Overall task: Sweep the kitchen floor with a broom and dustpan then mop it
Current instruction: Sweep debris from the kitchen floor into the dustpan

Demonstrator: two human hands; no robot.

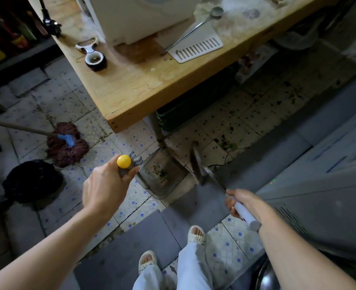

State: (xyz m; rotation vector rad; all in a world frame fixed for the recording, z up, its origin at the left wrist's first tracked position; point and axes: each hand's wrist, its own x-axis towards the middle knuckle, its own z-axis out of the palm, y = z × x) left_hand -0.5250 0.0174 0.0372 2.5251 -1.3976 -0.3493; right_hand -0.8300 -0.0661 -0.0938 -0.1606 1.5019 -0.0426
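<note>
My left hand (pixel 104 185) grips dustpan (pixel 162 174) handle top; right hand (pixel 241 203) grips broom (pixel 196 162) at 2 o'clock. Both look light, stiff; hold handles high.

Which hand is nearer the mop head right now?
Left. The left hand, gripping the dustpan handle, is just right of the mop head; the right hand, holding the broom handle, is far across.

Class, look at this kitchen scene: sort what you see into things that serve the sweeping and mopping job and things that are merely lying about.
Belongs to the job:
- dustpan, its handle held by the left hand
- broom, its handle held by the right hand
- mop on the floor

Just lying about:
- peeler on the wooden table
- slotted spatula
- ladle
</note>
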